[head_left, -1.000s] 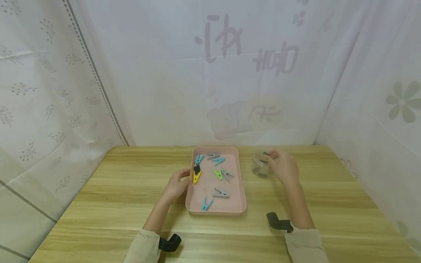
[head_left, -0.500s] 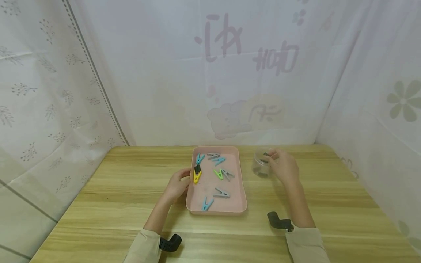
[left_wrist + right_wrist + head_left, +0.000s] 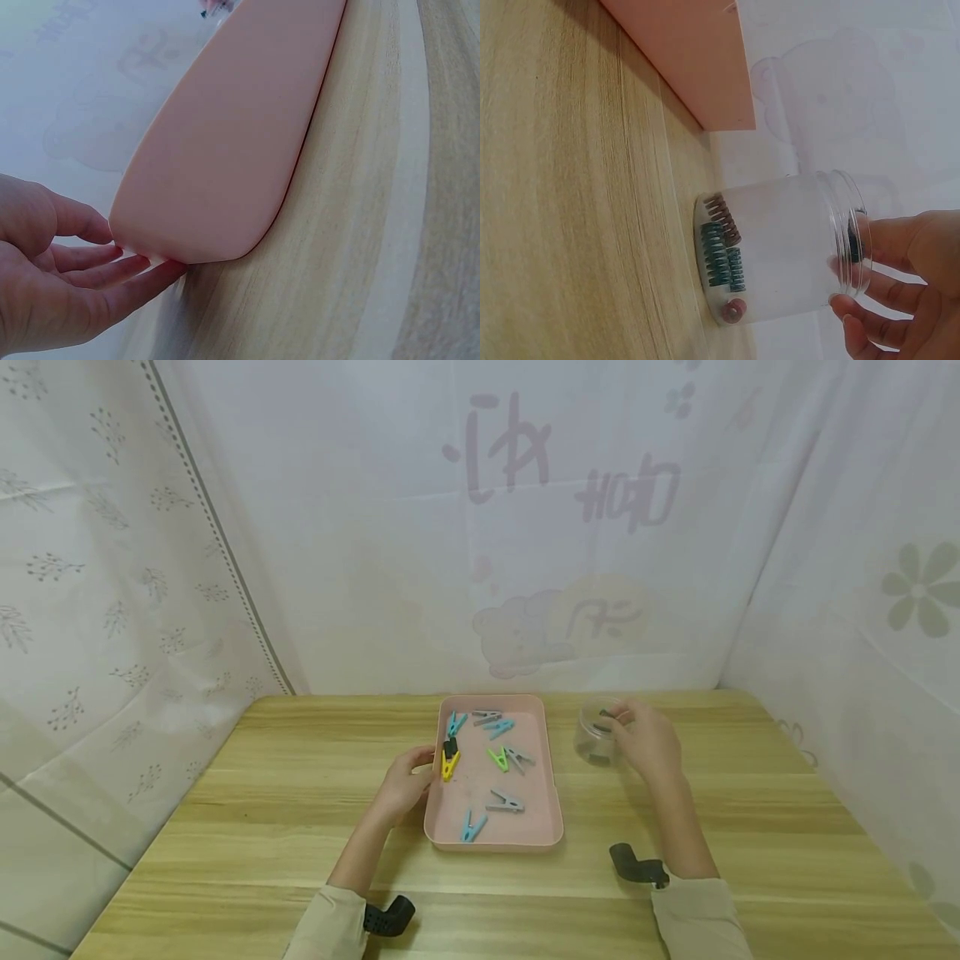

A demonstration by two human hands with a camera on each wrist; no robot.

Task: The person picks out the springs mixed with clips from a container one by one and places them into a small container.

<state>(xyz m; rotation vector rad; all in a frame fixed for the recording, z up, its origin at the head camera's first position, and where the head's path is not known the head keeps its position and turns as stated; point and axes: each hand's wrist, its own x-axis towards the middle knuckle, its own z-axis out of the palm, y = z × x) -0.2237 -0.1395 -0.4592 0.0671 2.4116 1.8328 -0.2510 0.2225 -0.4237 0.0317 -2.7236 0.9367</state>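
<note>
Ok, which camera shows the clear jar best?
The right wrist: the clear jar appears close and nearly whole there, with springs visible at its bottom. The head view shows it small, partly behind the right hand. The left wrist view catches at most a sliver at the picture's top.

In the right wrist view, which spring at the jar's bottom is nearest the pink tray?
The brown spring, on the side of the jar toward the tray; the larger green spring, smaller green spring and reddish piece lie farther away.

Left grip (image 3: 56, 277) touching pink tray (image 3: 217, 142) at rounded corner; wood-grain table (image 3: 360, 210) below, pale curtain (image 3: 97, 82) behind.
</note>
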